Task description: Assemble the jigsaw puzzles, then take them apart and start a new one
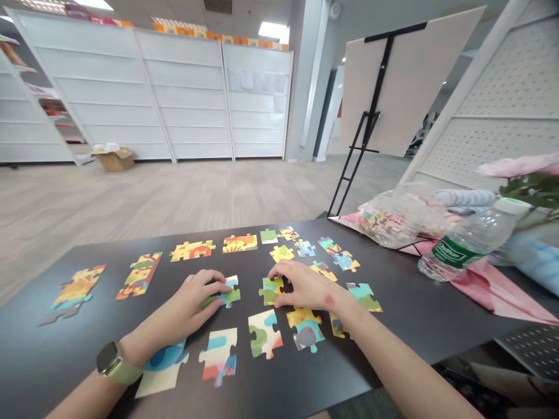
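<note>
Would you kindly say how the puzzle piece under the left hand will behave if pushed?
The puzzle piece looks like thin flat card, so probably light and stiff. Lying flat on the smooth dark table, it would likely slide, not roll. Its narrow tabs might bend.

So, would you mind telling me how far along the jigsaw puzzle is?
Some looks done: the left strip and the strip beside it are joined. In hand: the left hand is on a blue-green piece, the right hand on a yellow one. Still loose: many pieces, like the cream one.
</note>
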